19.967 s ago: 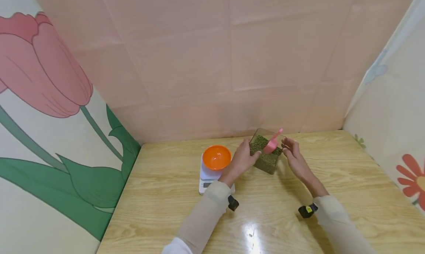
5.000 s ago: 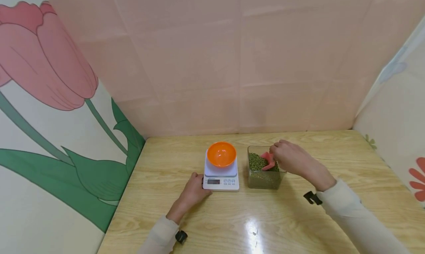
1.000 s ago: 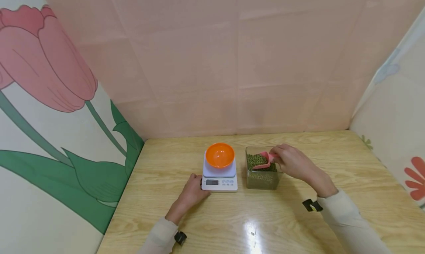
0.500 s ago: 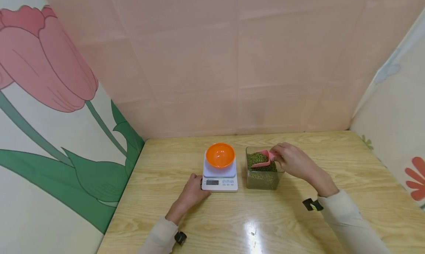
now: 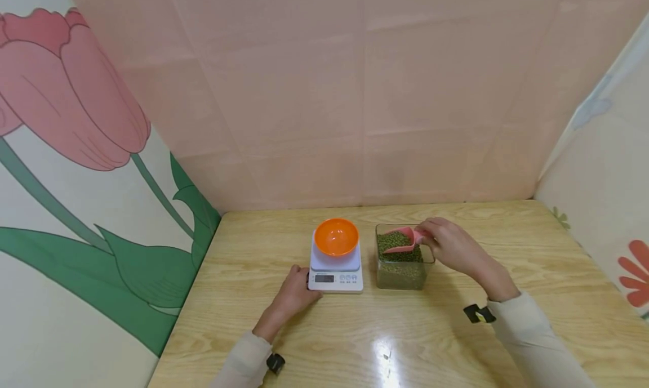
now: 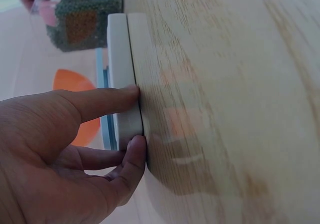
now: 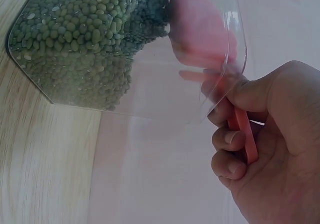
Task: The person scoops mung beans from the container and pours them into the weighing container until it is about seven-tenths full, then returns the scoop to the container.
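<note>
My right hand [image 5: 453, 247] grips the handle of a pink scoop [image 5: 414, 239]. The scoop lies tilted at the mouth of a clear square container [image 5: 400, 278], with green beans in its bowl. More mung beans [image 7: 85, 23] fill the container's lower part, seen through its wall in the right wrist view. My left hand [image 5: 294, 292] holds the near left corner of a white kitchen scale [image 5: 336, 264], thumb on the front edge and fingers at the side. An orange bowl [image 5: 336, 237] sits on the scale; no beans show in it. The scale's display is unreadable.
Container and scale stand side by side on a wood-grain table [image 5: 446, 343], a narrow gap between them. A pink cloth wall [image 5: 304, 123] rises behind the table's far edge. Printed panels flank both sides, a large tulip [image 5: 96, 106] on the left.
Both hands were at the container, the scoop in it; later my left hand moved to the scale and my right took the scoop. Lately the scoop has risen slightly with beans; the left stays put.
</note>
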Demonstrator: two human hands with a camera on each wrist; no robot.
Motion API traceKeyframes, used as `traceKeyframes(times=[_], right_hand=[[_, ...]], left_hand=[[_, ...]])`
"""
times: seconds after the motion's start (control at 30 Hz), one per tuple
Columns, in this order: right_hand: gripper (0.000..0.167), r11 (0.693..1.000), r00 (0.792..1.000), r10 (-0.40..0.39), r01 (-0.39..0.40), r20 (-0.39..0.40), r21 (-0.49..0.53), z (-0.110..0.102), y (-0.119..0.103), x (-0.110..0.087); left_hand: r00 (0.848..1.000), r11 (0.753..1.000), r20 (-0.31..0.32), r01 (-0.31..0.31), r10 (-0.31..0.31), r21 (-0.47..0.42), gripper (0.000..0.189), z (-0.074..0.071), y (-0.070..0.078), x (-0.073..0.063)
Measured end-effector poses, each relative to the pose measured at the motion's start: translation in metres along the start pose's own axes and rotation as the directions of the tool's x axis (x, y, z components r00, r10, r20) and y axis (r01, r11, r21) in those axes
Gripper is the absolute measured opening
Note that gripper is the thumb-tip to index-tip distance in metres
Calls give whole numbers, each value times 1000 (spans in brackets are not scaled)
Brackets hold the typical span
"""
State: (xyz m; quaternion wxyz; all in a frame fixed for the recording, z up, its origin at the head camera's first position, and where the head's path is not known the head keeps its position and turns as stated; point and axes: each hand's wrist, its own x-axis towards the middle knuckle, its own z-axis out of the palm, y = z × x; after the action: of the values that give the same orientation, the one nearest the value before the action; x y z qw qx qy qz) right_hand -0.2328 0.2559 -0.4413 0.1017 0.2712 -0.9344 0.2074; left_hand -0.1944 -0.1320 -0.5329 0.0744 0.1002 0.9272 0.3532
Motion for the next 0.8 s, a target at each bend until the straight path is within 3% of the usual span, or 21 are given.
traceKeyframes(times=[0.8], right_hand=[[14, 1000, 999, 5, -4, -48, 26, 0, 6, -5]], left_hand=[[1000, 1000, -5, -4, 4, 3, 55, 0, -2, -1]])
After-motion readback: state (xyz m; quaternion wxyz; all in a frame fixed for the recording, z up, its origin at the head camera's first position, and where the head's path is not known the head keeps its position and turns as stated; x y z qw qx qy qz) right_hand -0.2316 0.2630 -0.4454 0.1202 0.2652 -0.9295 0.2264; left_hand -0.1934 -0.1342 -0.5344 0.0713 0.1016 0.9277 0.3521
